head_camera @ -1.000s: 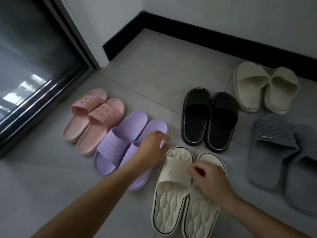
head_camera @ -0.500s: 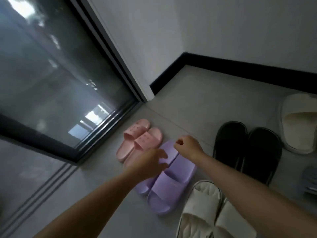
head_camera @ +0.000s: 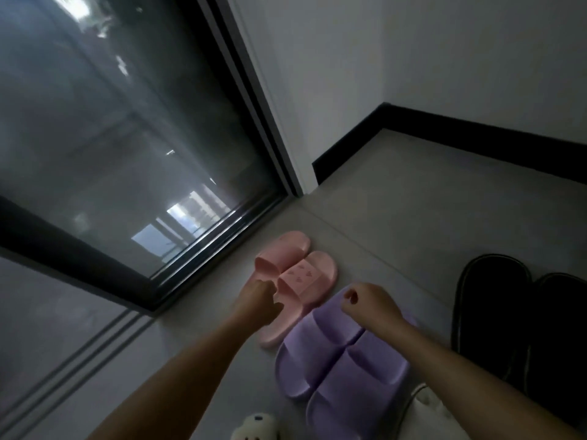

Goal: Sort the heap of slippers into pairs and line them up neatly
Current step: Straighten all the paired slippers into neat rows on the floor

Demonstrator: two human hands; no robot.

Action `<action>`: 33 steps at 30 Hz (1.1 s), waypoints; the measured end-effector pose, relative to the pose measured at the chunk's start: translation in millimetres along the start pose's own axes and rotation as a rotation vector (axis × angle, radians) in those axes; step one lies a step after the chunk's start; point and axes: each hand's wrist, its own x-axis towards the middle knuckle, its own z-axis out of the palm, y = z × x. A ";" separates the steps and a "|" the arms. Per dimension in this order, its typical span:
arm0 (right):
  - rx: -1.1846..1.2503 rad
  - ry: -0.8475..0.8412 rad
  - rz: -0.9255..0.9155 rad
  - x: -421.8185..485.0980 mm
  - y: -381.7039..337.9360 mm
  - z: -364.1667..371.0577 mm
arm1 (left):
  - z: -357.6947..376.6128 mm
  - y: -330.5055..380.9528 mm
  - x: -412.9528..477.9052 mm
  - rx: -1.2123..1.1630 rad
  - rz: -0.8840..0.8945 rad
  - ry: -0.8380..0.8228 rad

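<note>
Pink pair [head_camera: 301,276] lies just at one o'clock of the nearer left hand [head_camera: 259,301], long axis seven-to-one. The right hand [head_camera: 371,304] sits over the purple pair's [head_camera: 333,360] toes. Both hands curl (clamped or not, I cannot tell).

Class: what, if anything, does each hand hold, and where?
Right hand: nothing, curled above the purple slippers. Left hand at the pink slippers: cannot be told.

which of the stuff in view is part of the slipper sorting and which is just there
Part of the job:
- pink slippers, paired
- purple slippers, paired
- black slippers, paired
- white slipper, partly hidden at the bottom edge

Just there:
- glass sliding door
- black skirting board
- fuzzy cream thing at the bottom edge; cannot tell what it is
</note>
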 end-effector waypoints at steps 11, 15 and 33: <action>-0.090 -0.069 0.212 64.2 -69.0 81.0 | 70.4 -62.0 103.0 -0.289 0.310 0.144; -0.151 0.016 0.285 71.3 -58.8 79.1 | 89.4 -69.8 109.1 -0.418 0.300 0.137; -0.077 0.029 0.325 157.9 -66.5 43.6 | 57.2 -40.6 206.4 -0.600 0.239 0.088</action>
